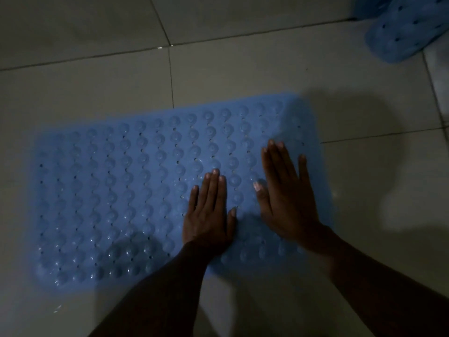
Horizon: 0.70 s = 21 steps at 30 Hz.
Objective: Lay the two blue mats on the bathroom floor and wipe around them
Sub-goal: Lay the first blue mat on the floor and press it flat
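Dim light. Blue mat, studded and holed, flat on tiled floor. Left hand, right hand press it, fingers straight. Second mat cut off at 1 o'clock.

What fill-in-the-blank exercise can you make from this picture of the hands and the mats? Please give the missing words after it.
1. The left hand and the right hand both rest flat on the same ____.
2. This spread mat is ____ in colour.
3. The second mat shows in the top ____ corner of the view.
4. The floor is covered with pale ____.

Missing words: mat, blue, right, tiles.
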Motion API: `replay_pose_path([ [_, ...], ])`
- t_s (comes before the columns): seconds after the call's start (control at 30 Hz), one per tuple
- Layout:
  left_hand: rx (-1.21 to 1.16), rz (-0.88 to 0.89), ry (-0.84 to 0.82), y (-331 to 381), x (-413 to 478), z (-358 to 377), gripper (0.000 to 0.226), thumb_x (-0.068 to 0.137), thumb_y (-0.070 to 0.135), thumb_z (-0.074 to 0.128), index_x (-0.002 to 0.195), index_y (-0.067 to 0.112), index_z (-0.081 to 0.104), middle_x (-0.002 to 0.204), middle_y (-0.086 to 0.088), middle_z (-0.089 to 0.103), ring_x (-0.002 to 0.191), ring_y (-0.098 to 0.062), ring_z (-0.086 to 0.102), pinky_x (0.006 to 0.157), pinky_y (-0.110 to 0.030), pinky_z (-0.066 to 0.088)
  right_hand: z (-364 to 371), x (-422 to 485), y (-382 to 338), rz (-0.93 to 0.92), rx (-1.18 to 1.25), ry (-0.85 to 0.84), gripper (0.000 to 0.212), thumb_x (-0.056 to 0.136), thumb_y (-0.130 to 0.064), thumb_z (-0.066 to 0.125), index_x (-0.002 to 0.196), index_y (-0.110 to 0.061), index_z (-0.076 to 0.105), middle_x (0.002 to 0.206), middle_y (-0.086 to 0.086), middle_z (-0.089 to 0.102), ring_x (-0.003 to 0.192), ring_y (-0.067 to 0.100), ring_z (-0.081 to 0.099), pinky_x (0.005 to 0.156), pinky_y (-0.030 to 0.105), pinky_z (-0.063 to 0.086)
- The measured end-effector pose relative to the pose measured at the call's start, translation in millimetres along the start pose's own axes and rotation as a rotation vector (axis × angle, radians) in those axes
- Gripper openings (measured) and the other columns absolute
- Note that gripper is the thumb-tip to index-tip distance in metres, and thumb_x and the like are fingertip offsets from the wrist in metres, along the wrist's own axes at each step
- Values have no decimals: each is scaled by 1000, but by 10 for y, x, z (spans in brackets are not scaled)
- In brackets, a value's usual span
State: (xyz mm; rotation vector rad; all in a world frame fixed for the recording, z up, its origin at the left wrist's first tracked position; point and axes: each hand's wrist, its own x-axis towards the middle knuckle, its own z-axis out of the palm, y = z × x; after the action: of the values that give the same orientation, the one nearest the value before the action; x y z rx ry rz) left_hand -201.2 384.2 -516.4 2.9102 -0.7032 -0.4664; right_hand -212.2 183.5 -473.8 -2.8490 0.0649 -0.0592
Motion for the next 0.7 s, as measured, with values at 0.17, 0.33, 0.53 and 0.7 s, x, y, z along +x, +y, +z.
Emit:
replay_pose_path([
  [0.17, -26, 2, 29, -9, 13, 28, 72, 104, 42, 26, 164, 10, 2, 172, -9, -6, 159, -20, -10, 129, -45, 2, 149, -183, -187, 44, -21, -47, 66, 102, -35, 30, 160, -6, 18, 169, 11, 12, 158, 23, 3, 125, 57, 9],
  [0.33, -54, 6, 74, -12, 5, 63, 71, 103, 37, 29, 164, 9, 7, 172, -9, -1, 159, -20, -7, 128, -43, 2, 559, -344, -260, 115, -79, -73, 67, 99, -35, 36, 157, -2, 27, 166, 15, 22, 156, 26, 14, 123, 57, 18],
  [0.53, -90, 55, 86, -131, -238, -13, 67, 106, 41, 26, 163, 5, 16, 171, -13, 10, 160, -24, 3, 129, -45, 7, 584, -324, -254, 114, -78, -45, 68, 98, -35, 39, 158, -4, 28, 166, 13, 24, 157, 25, 13, 124, 56, 15],
  [0.7, -76, 43, 85, -369, -474, -111, 67, 108, 43, 27, 164, 9, 12, 172, -12, 7, 160, -23, 0, 129, -43, 4, 589, -336, -261, 120, -96, -44, 72, 97, -35, 43, 159, -5, 23, 167, 13, 22, 157, 26, 13, 124, 56, 15],
])
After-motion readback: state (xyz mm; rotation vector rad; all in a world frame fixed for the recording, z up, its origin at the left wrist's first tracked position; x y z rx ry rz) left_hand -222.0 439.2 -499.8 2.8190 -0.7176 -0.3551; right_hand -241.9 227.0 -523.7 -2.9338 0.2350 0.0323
